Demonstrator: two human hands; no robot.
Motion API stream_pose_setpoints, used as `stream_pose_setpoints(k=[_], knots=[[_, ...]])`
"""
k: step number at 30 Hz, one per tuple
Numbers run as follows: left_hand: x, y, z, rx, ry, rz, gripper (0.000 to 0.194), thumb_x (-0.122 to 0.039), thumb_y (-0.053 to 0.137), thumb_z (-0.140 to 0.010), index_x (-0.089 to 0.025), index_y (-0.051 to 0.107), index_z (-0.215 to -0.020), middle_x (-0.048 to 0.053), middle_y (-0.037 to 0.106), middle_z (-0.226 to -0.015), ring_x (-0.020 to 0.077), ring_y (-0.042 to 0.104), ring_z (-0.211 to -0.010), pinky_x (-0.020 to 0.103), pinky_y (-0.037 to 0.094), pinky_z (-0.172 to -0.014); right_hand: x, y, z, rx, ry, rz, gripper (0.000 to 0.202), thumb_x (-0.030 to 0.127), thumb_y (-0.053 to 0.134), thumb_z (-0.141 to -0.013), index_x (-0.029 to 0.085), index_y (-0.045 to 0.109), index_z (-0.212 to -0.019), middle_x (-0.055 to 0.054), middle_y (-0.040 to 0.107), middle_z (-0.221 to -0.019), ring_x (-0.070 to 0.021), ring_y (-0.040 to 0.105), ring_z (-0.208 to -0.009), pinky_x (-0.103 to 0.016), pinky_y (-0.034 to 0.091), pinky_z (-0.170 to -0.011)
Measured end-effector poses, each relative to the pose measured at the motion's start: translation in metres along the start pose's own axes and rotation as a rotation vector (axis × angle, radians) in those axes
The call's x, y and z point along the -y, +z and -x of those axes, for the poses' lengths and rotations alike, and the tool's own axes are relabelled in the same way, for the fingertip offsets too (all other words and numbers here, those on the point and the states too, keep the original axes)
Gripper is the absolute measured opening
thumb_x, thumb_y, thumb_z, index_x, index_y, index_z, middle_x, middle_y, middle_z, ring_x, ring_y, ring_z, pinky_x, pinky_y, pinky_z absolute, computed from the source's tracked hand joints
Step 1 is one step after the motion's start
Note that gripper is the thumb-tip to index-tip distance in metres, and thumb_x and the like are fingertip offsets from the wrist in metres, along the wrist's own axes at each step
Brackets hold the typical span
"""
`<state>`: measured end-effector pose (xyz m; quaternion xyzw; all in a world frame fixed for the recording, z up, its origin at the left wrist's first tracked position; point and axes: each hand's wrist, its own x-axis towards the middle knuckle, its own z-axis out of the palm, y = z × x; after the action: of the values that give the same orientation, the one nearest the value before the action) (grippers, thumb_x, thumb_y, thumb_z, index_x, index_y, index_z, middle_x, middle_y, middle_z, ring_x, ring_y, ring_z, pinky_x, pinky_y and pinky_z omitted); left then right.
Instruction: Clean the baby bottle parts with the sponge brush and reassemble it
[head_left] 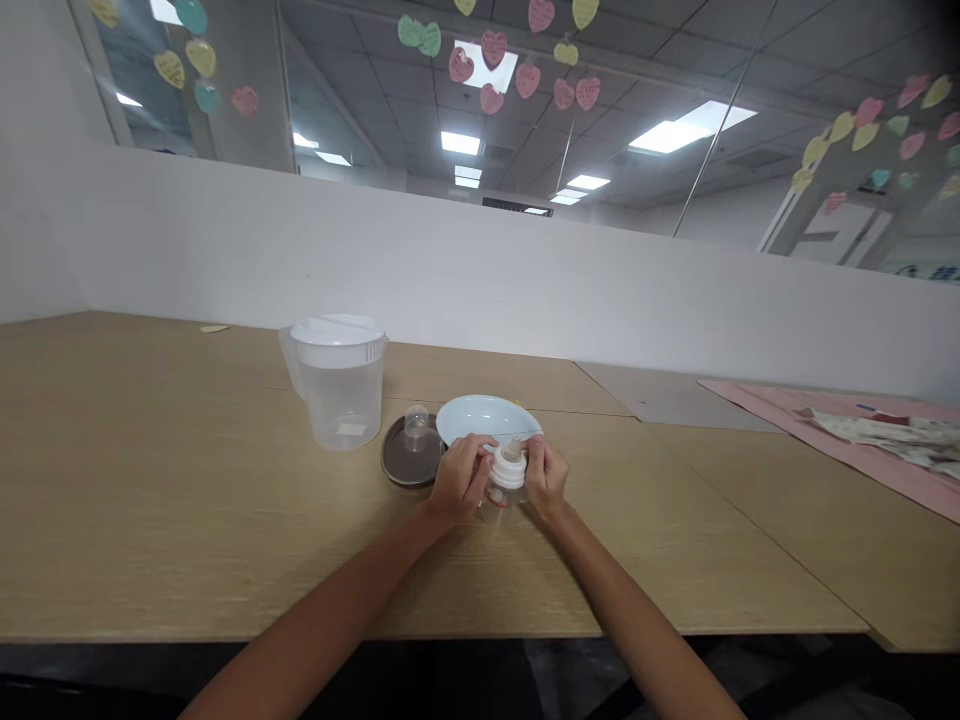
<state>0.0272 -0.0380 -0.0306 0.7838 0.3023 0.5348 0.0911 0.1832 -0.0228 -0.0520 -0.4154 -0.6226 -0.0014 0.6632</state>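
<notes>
A baby bottle with a white screw collar, a clear teat and a transparent body is upright at the middle of the table. My left hand is closed at its left side, thumb and fingers curled by the collar. On the other side my right hand is closed too, its fingers pinched beside the collar. The lower body of the bottle is see-through and partly blurred. Just behind my hands is a pale, shallow bowl. To the left, a small clear cap stands on a round dark tray.
A translucent lidded pitcher stands left of the tray. At the right, a pink cloth carries folded patterned fabric. A grey sheet lies by the white wall. The table's front edge is close to my forearms.
</notes>
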Motion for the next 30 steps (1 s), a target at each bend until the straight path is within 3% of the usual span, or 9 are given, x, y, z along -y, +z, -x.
stream_pose_setpoints(k=[4, 9, 11, 17, 25, 30], knots=[[0.0008, 0.0003, -0.0025, 0.025, 0.044, -0.024, 0.029, -0.035, 0.034, -0.092, -0.018, 0.057, -0.096, 0.005, 0.061, -0.083, 0.0172, 0.056, -0.078, 0.031, 0.042, -0.075, 0.0038, -0.0005, -0.0024, -0.032, 0.003, 0.021, 0.039, 0.037, 0.037, -0.092, 0.018, 0.046, -0.059, 0.004, 0.044, -0.048, -0.0096, 0.04, -0.044, -0.022, 0.032, -0.047], [-0.0011, 0.0003, -0.003, 0.037, 0.075, -0.061, 0.041, -0.053, 0.049, -0.082, -0.017, 0.056, -0.099, 0.006, 0.06, -0.083, 0.0194, 0.056, -0.077, 0.033, 0.043, -0.074, 0.0043, 0.0001, -0.0037, -0.041, 0.009, 0.027, 0.039, 0.037, 0.037, -0.092, 0.019, 0.042, -0.057, 0.005, 0.04, -0.046, -0.0091, 0.036, -0.043, -0.022, 0.029, -0.046], [-0.0024, -0.0002, -0.0026, 0.036, 0.06, -0.051, 0.04, -0.051, 0.049, -0.082, -0.017, 0.055, -0.102, 0.006, 0.06, -0.084, 0.0194, 0.056, -0.079, 0.033, 0.043, -0.075, 0.0035, 0.0003, -0.0031, -0.03, 0.009, 0.03, 0.039, 0.038, 0.037, -0.091, 0.019, 0.042, -0.058, 0.005, 0.038, -0.047, -0.0093, 0.035, -0.043, -0.022, 0.028, -0.046], [-0.0031, -0.0024, -0.0002, 0.038, 0.041, 0.029, 0.035, -0.041, 0.046, -0.086, -0.017, 0.05, -0.11, 0.006, 0.058, -0.089, 0.0183, 0.056, -0.083, 0.031, 0.044, -0.075, 0.0054, -0.001, -0.0032, 0.077, 0.006, 0.016, 0.036, 0.037, 0.033, -0.092, 0.017, 0.058, -0.077, 0.001, 0.052, -0.059, -0.0113, 0.046, -0.053, -0.023, 0.035, -0.053], [0.0038, 0.0008, 0.0013, -0.022, 0.0, 0.05, 0.021, -0.031, 0.039, -0.091, -0.019, 0.054, -0.098, 0.004, 0.06, -0.084, 0.0163, 0.056, -0.081, 0.03, 0.043, -0.078, 0.0012, 0.0015, -0.0031, -0.033, -0.048, 0.047, 0.044, 0.039, 0.035, -0.091, 0.02, 0.035, -0.052, 0.005, 0.033, -0.046, -0.0092, 0.031, -0.044, -0.024, 0.025, -0.046], [0.0026, 0.0011, -0.0006, -0.004, 0.004, 0.029, 0.024, -0.035, 0.037, -0.091, -0.019, 0.054, -0.096, 0.005, 0.06, -0.087, 0.0167, 0.056, -0.081, 0.031, 0.043, -0.077, 0.0024, 0.001, -0.0021, 0.016, -0.031, 0.035, 0.036, 0.035, 0.034, -0.093, 0.017, 0.054, -0.069, 0.003, 0.047, -0.053, -0.0107, 0.042, -0.047, -0.022, 0.033, -0.049]])
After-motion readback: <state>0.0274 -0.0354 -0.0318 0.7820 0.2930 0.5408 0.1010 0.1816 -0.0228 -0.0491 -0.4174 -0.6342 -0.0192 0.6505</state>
